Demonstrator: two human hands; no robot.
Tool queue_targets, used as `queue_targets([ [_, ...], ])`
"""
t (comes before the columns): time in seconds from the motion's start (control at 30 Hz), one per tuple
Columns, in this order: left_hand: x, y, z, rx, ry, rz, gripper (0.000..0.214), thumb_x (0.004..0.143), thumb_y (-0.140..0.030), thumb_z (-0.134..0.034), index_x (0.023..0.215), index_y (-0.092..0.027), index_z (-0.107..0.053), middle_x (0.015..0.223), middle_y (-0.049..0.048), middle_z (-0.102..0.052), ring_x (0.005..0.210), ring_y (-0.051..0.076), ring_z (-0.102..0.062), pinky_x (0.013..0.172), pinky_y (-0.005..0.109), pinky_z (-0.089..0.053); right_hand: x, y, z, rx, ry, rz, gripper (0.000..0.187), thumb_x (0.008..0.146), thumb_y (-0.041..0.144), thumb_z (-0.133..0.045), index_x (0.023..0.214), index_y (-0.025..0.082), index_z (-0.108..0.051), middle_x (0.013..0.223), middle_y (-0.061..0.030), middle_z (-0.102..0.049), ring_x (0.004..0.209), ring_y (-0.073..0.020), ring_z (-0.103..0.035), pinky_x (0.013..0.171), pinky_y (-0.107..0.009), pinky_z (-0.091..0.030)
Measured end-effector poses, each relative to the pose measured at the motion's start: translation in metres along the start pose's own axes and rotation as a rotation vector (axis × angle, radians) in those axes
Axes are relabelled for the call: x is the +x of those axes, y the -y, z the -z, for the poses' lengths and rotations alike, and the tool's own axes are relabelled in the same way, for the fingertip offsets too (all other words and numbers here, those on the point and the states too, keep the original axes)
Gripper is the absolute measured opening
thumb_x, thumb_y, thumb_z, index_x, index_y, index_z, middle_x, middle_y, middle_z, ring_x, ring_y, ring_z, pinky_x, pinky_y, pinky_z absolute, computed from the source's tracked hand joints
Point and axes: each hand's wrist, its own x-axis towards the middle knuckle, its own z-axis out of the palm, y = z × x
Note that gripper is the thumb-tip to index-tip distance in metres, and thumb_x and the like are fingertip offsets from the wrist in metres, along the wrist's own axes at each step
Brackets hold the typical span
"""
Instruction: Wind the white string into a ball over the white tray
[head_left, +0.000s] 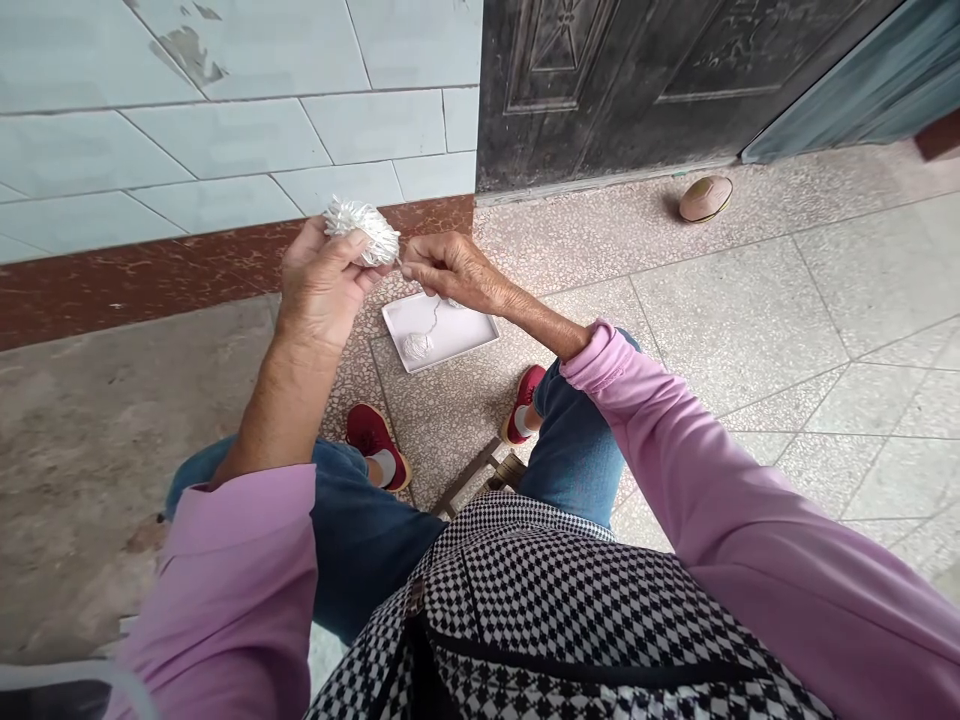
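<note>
A fluffy bundle of white yarn (363, 228) is gripped in my left hand (322, 275), fingers and thumb wrapped about its lower side. Just right of it, my right hand (457, 270) is closed in a pinch on a short white strand (399, 262) at the bundle's edge. Below the hands, a shallow white tray (469, 345) lies on the floor. In it rests a small ball of white yarn (417, 346), with a thin strand running up toward another white piece (455, 303) partly hidden by my right hand.
My red shoes (373, 440) are on the speckled floor (442, 430) near the tray. A tiled wall (225, 150) and a dark door (600, 90) stand ahead. A pinkish ball-like object (706, 199) lies by the door. Part of a stool (480, 470) shows between my legs.
</note>
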Motion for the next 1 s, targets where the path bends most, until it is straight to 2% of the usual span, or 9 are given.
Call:
queue_targets([
  [0.1, 0.021, 0.026, 0.007, 0.001, -0.174, -0.112, 0.092, 0.060, -0.070, -0.113, 0.123, -0.029, -0.061, 0.130, 0.0105, -0.085, 0.118, 0.034, -0.083, 0.092, 0.052, -0.079, -0.001, -0.005, 0.000, -0.005, 0.089, 0.035, 0.049, 0.128, 0.044, -0.085, 0.090, 0.025, -0.061, 0.083, -0.0010, -0.063, 0.089, -0.0214, -0.064, 0.085, -0.034, -0.061],
  [0.2, 0.033, 0.040, 0.015, 0.133, -0.252, -0.156, 0.085, 0.059, -0.051, -0.117, 0.121, -0.026, -0.064, 0.113, 0.0061, -0.085, 0.100, 0.029, -0.082, 0.093, 0.053, -0.080, 0.004, -0.013, 0.005, 0.049, 0.096, 0.095, 0.049, 0.133, 0.040, -0.082, 0.094, 0.023, -0.059, 0.086, 0.0010, -0.054, 0.088, -0.0188, -0.060, 0.084, -0.031, -0.059],
  [0.33, 0.020, 0.033, 0.014, 0.229, -0.034, -0.095, 0.076, 0.057, -0.033, -0.118, 0.119, -0.022, -0.074, 0.105, 0.0052, -0.087, 0.095, 0.028, -0.083, 0.096, 0.050, -0.077, 0.014, -0.019, 0.022, 0.108, 0.020, 0.106, 0.059, 0.132, 0.058, -0.089, 0.094, 0.023, -0.060, 0.085, 0.0018, -0.052, 0.087, -0.0177, -0.059, 0.082, -0.031, -0.057],
  [0.47, -0.002, 0.012, 0.003, 0.046, 0.263, 0.046, 0.066, 0.067, -0.033, -0.118, 0.122, -0.019, -0.086, 0.111, 0.0094, -0.092, 0.095, 0.026, -0.084, 0.085, 0.037, -0.073, 0.015, -0.020, 0.034, 0.167, -0.054, 0.052, 0.069, 0.126, 0.069, -0.093, 0.086, 0.026, -0.057, 0.077, 0.0020, -0.052, 0.084, -0.0174, -0.057, 0.077, -0.032, -0.055],
  [0.63, -0.010, 0.001, -0.004, -0.232, 0.359, 0.101, 0.056, 0.066, -0.024, -0.118, 0.114, -0.022, -0.088, 0.109, 0.0059, -0.090, 0.093, 0.022, -0.083, 0.084, 0.033, -0.075, 0.016, -0.023, 0.025, 0.273, -0.086, 0.053, 0.053, 0.135, 0.047, -0.085, 0.095, 0.024, -0.059, 0.079, 0.0053, -0.054, 0.078, -0.0135, -0.049, 0.073, -0.029, -0.051],
  [0.7, -0.010, 0.002, -0.004, -0.297, 0.350, 0.108, 0.059, 0.064, -0.025, -0.121, 0.112, -0.023, -0.086, 0.111, 0.0059, -0.089, 0.096, 0.023, -0.085, 0.088, 0.035, -0.078, 0.019, -0.024, 0.016, 0.295, -0.079, 0.036, 0.051, 0.139, 0.041, -0.079, 0.098, 0.024, -0.056, 0.079, 0.0069, -0.052, 0.074, -0.0119, -0.044, 0.069, -0.027, -0.044],
  [0.8, -0.009, 0.007, -0.004, -0.330, 0.304, 0.091, 0.065, 0.061, -0.029, -0.125, 0.110, -0.024, -0.081, 0.113, 0.0068, -0.088, 0.101, 0.026, -0.085, 0.090, 0.039, -0.080, 0.023, -0.024, 0.001, 0.261, -0.083, -0.030, 0.059, 0.140, 0.056, -0.079, 0.097, 0.025, -0.053, 0.076, 0.0073, -0.048, 0.071, -0.0128, -0.044, 0.063, -0.027, -0.038],
  [0.9, -0.006, 0.013, -0.005, -0.318, 0.225, 0.051, 0.074, 0.057, -0.035, -0.127, 0.108, -0.027, -0.075, 0.118, 0.0081, -0.087, 0.107, 0.030, -0.084, 0.086, 0.042, -0.080, 0.025, -0.020, -0.007, 0.235, -0.127, -0.069, 0.060, 0.140, 0.063, -0.074, 0.097, 0.026, -0.054, 0.076, 0.0066, -0.050, 0.070, -0.0136, -0.045, 0.063, -0.029, -0.040],
  [1.0, 0.002, 0.020, -0.005, -0.301, 0.111, -0.022, 0.077, 0.058, -0.040, -0.125, 0.110, -0.028, -0.069, 0.127, 0.0103, -0.085, 0.116, 0.032, -0.083, 0.085, 0.041, -0.079, 0.019, -0.014, -0.008, 0.192, -0.100, -0.097, 0.053, 0.141, 0.055, -0.067, 0.098, 0.025, -0.059, 0.076, 0.0050, -0.057, 0.070, -0.0134, -0.049, 0.067, -0.030, -0.044],
])
